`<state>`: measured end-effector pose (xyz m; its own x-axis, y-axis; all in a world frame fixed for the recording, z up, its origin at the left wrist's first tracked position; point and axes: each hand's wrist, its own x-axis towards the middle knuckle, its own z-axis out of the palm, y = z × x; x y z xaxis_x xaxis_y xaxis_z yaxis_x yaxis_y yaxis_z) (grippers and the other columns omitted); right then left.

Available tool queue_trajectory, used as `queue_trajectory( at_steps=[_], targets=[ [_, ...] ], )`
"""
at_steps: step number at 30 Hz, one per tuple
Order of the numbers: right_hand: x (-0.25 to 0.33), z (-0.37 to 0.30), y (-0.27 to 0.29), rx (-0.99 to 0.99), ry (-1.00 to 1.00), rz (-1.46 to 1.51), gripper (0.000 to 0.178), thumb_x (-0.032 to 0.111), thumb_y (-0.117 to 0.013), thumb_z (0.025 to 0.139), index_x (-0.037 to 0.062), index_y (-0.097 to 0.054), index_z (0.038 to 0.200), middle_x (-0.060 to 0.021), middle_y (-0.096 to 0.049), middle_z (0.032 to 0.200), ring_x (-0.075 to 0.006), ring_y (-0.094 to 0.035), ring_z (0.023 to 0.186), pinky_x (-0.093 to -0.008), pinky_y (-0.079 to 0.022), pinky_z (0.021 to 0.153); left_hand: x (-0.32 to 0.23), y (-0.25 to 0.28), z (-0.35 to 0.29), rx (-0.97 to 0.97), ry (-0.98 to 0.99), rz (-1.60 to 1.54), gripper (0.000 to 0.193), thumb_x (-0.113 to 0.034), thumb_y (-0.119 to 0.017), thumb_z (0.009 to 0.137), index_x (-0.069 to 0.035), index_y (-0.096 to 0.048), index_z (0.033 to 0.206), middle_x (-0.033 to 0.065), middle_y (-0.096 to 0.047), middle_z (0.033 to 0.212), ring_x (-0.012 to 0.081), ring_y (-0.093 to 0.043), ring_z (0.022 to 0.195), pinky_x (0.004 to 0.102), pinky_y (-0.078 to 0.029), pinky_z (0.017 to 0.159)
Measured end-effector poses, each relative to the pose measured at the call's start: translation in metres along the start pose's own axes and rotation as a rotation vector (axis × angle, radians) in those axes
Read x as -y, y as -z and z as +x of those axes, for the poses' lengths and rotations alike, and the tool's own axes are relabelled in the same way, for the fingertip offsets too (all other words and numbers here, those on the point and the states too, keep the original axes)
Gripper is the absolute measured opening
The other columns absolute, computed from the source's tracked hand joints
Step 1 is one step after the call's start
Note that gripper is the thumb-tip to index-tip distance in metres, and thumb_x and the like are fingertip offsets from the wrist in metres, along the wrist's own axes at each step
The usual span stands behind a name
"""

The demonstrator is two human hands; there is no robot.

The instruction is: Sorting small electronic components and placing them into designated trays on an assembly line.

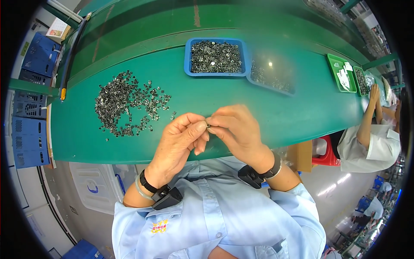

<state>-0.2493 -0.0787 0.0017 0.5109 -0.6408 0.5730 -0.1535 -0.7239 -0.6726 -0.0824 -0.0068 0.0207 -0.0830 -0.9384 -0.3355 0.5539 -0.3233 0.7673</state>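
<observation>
Over the near edge of the green tabletop, my left hand [183, 136] and my right hand [236, 129] meet at the fingertips. Between the thumbs and forefingers is a small dark metal part [208, 125], mostly covered by the fingers. Both hands are closed in a pinch on it. Similar small metal parts [114, 103] lie in a loose heap to the left, thinning out toward my left hand. Beyond my hands stands a blue tray [187, 71] full of small metal pieces [215, 56].
A second tray [271, 86], blurred, adjoins the blue one on its right. Farther right are a green tray [334, 71] with white pieces and a smaller green tray [357, 86]. A co-worker [371, 142] sits at the right. Blue crates [30, 142] stand at the left.
</observation>
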Motion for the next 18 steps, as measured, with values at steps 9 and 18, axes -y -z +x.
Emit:
queue_trajectory(
  at_steps=[9,18],
  targets=[
    [0.004,0.0,-0.009,-0.016,-0.045,0.126,0.019,0.002,-0.071,0.075,0.0067,-0.063,0.091,-0.0054,-0.063,0.09,-0.0219,-0.058,0.084,-0.0325,-0.048,0.072,-0.001,0.002,-0.007,-0.004,-0.052,0.014,0.02,-0.022,-0.052,0.096,-0.004,-0.058,0.099,0.0031,-0.06,0.077,0.0079,-0.053,0.059,0.0209,-0.042,0.052],
    [0.004,0.004,-0.017,-0.007,-0.028,0.145,0.02,-0.001,-0.071,0.074,0.006,-0.062,0.091,-0.0061,-0.064,0.089,-0.0224,-0.059,0.084,-0.0314,-0.048,0.07,0.0,0.005,-0.009,-0.059,-0.091,0.003,0.017,-0.019,-0.056,0.094,-0.003,-0.056,0.098,0.0054,-0.06,0.075,0.0105,-0.053,0.057,0.0221,-0.041,0.049]
  ],
)
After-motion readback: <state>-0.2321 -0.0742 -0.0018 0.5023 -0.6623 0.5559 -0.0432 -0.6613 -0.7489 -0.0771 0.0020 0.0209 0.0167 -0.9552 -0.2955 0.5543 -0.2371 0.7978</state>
